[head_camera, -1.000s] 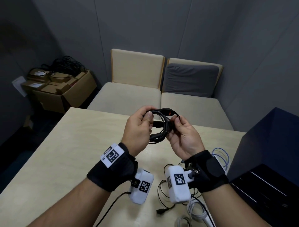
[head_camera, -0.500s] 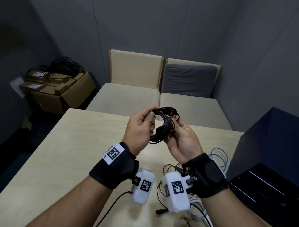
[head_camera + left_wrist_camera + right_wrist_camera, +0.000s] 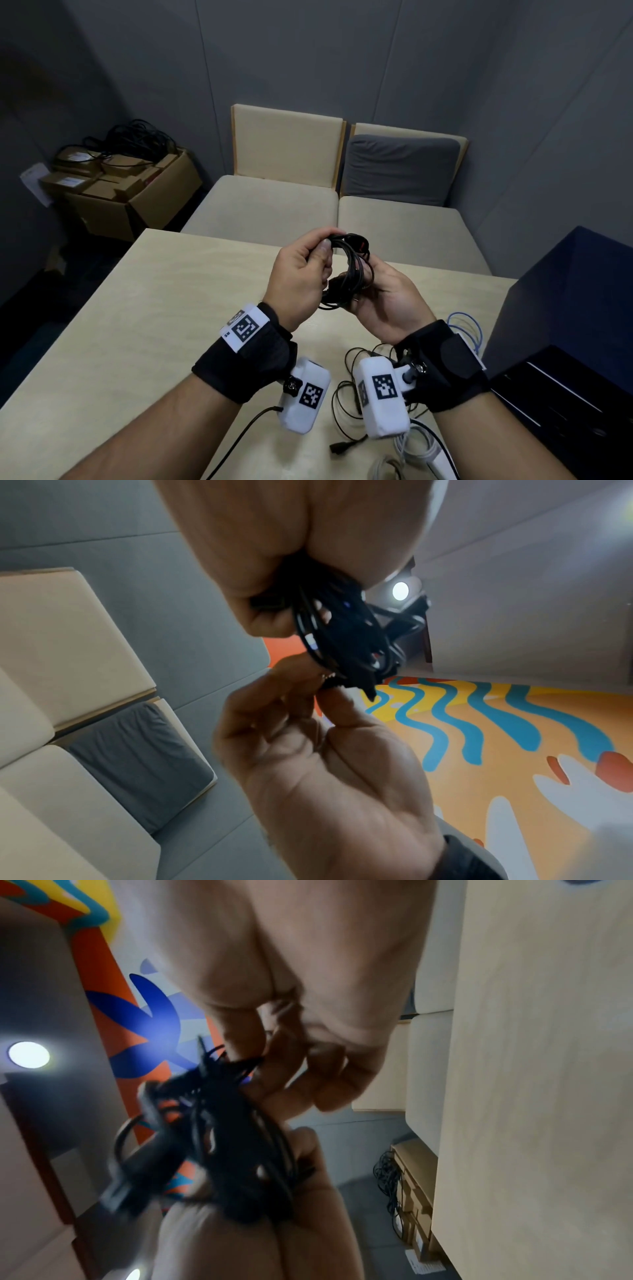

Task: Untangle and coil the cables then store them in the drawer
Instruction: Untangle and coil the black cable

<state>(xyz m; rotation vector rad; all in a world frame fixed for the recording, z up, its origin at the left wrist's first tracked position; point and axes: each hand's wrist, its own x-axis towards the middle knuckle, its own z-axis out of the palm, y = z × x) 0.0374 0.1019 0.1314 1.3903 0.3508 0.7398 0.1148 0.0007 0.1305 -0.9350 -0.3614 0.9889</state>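
Both hands are raised over the desk (image 3: 144, 335) and close together, sharing one coiled black cable (image 3: 346, 274) between them. The left hand (image 3: 299, 279) has its fingers curled round the coil's upper side, with the thumb pressed against the strands. The right hand (image 3: 388, 303) is turned palm up beneath the coil's other side, and its thumb and fingers pinch the lower strands (the left wrist view shows this pinch (image 3: 329, 696) most plainly). A small red part shows on the coil at the side farthest from the wrists. The right wrist view shows the bundle (image 3: 232, 1145) blurred, so its windings cannot be counted. On the desk below the right wrist lie a loose thin black cable (image 3: 340, 446), a white cable (image 3: 416, 445) and, just to the right of that wrist, a blue cable (image 3: 476, 337). Farther right of the right hand stands a dark cabinet (image 3: 565, 308). Beyond the hands are two beige bench seats (image 3: 274, 205), and far off to the left of the left hand sits a cardboard box (image 3: 137, 205) with black cables heaped on it.
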